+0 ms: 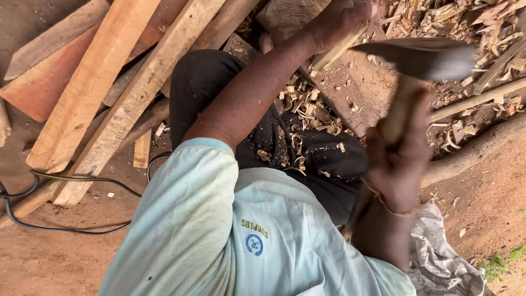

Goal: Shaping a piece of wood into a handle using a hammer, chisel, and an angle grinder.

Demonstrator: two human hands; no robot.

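Right hand (pixel 402 164) clenched on the wooden handle of an adze (pixel 422 57), blade at one o'clock. Left hand (pixel 342 19) grasps a wood piece (pixel 339 49) at twelve o'clock.

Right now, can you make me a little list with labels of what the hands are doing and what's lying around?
Right hand: gripping the wooden handle of an axe-like tool, blurred, raised above the lap
Left hand: holding a pale wooden stick at the top of the view
Lap: dark trousers sprinkled with wood shavings
Ground at right: heap of wood chips
Ground at left: long planks, a black cable
Lower right: crumpled grey cloth
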